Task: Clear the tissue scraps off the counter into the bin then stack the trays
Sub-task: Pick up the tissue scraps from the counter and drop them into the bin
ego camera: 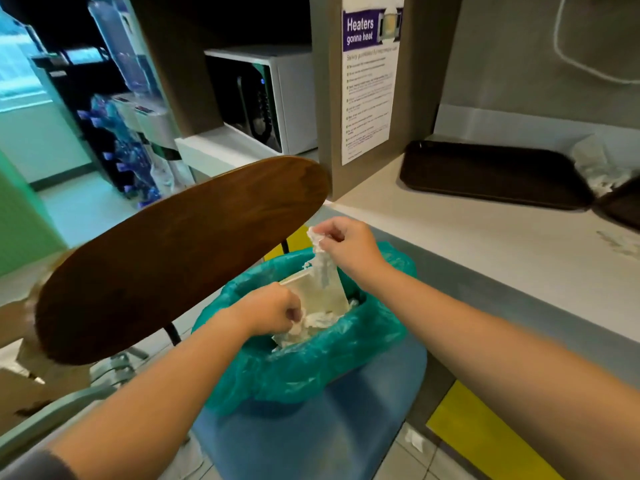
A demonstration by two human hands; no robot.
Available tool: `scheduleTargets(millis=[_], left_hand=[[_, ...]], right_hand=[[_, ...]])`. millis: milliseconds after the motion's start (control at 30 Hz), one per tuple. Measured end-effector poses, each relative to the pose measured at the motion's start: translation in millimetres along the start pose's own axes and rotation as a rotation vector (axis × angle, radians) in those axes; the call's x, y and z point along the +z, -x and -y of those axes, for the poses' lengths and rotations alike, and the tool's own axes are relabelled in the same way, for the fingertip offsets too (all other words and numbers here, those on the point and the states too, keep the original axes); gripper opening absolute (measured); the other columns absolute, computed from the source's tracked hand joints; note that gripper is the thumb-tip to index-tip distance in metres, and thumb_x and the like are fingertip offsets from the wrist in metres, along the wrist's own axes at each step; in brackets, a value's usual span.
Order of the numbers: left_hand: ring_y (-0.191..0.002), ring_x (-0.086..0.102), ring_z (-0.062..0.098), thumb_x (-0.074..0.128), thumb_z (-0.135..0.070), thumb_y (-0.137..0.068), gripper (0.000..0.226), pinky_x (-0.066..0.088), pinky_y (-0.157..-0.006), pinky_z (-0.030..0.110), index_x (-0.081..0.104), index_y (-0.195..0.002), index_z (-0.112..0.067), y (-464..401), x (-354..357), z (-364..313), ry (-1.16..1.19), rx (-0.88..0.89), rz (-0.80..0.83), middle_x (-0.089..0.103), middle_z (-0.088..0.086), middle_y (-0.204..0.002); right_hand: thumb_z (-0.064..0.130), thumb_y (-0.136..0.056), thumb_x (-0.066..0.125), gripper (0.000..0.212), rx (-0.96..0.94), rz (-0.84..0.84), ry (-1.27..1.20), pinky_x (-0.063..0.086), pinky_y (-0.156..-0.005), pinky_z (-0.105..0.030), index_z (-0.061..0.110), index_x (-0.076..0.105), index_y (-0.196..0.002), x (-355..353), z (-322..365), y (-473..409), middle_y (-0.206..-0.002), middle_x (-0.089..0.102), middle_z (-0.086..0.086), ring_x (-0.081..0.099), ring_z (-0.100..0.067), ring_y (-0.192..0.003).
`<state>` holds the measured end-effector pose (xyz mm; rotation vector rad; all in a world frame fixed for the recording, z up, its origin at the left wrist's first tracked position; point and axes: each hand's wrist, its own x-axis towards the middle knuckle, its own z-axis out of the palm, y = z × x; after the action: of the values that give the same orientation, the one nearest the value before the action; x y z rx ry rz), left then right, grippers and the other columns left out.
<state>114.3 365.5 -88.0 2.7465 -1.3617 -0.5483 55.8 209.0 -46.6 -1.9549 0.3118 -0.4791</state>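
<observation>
— From the head view, where is the tissue and which way does it run?

— The tissue strip hangs over the bin, long axis close to upright, top end pinched in the right hand, lower end trailing down toward the left hand inside the bin's mouth.

— How do the hands hold it?

— The right hand is closed, fingertips nipping the top of the strip; the tissue drops below and to the left of that hand. The left hand is curled shut low in the green bin liner, gripping crumpled tissue at its fingertips, just beside a pale flat card that stands tilted in the bin.

— And the rest of the task's things?

— A dark tray lies flat on the tabletop, long axis left to right. A second tray shows only its corner at the right edge. More tissue scraps sit at the back, between the two trays, and a faint scrap lies nearer the front edge.

— Anything beside the bin?

— A brown chair seat to its left, well clear of the tabletop.
</observation>
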Motion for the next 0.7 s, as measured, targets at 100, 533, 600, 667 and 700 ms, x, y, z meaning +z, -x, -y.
scheduleTargets(millis=[100,533,600,667,700], left_hand=[[-0.086,0.062,0.017,0.052,-0.016,-0.079,0.021,0.053,-0.078,0.034,0.07,-0.089,-0.018,7.9,-4.5,4.9,0.057,-0.046,-0.049,0.07,0.0,-0.091],[-0.093,0.044,0.008,0.051,-0.007,-0.08,0.027,0.044,-0.082,0.031,0.064,-0.101,-0.018,-16.5,-35.5,-13.1,0.213,0.137,-0.569,0.051,-0.011,-0.093],[-0.095,0.044,0.01,0.052,-0.006,-0.081,0.027,0.042,-0.085,0.029,0.064,-0.103,-0.017,-27.5,-37.7,-22.0,0.21,0.185,-0.597,0.053,-0.008,-0.095],[-0.098,0.048,0.015,0.053,-0.004,-0.08,0.027,0.037,-0.084,0.023,0.064,-0.103,-0.014,-40.2,-40.6,-35.3,0.218,0.222,-0.602,0.058,0.0,-0.099],[-0.099,0.048,0.017,0.053,-0.003,-0.079,0.027,0.034,-0.083,0.021,0.064,-0.102,-0.012,-47.4,-42.0,-43.0,0.227,0.237,-0.599,0.058,0.003,-0.098]], right_hand=[[0.003,-0.086,0.06,0.016,0.098,-0.021,0.09,0.048,-0.087,-0.028,0.005,0.067,-0.1,6.9,-15.5,6.2,-0.104,0.068,-0.013,0.057,-0.015,-0.089],[0.008,-0.091,0.053,0.023,-0.04,0.25,0.574,0.043,-0.092,-0.028,0.007,0.068,-0.109,-25.7,-8.6,3.1,-0.115,0.065,-0.011,0.059,-0.024,-0.107],[0.007,-0.091,0.054,0.024,-0.089,0.202,0.566,0.041,-0.088,-0.024,0.006,0.067,-0.111,-38.5,-8.7,2.2,-0.115,0.062,-0.012,0.058,-0.024,-0.106],[0.008,-0.091,0.054,0.025,-0.099,0.157,0.563,0.04,-0.088,-0.021,0.008,0.065,-0.114,-54.9,-11.8,4.7,-0.116,0.06,-0.011,0.058,-0.023,-0.107],[0.009,-0.091,0.055,0.026,-0.096,0.138,0.571,0.04,-0.091,-0.022,0.008,0.064,-0.115,-64.4,-14.8,6.2,-0.117,0.059,-0.011,0.057,-0.022,-0.108]])
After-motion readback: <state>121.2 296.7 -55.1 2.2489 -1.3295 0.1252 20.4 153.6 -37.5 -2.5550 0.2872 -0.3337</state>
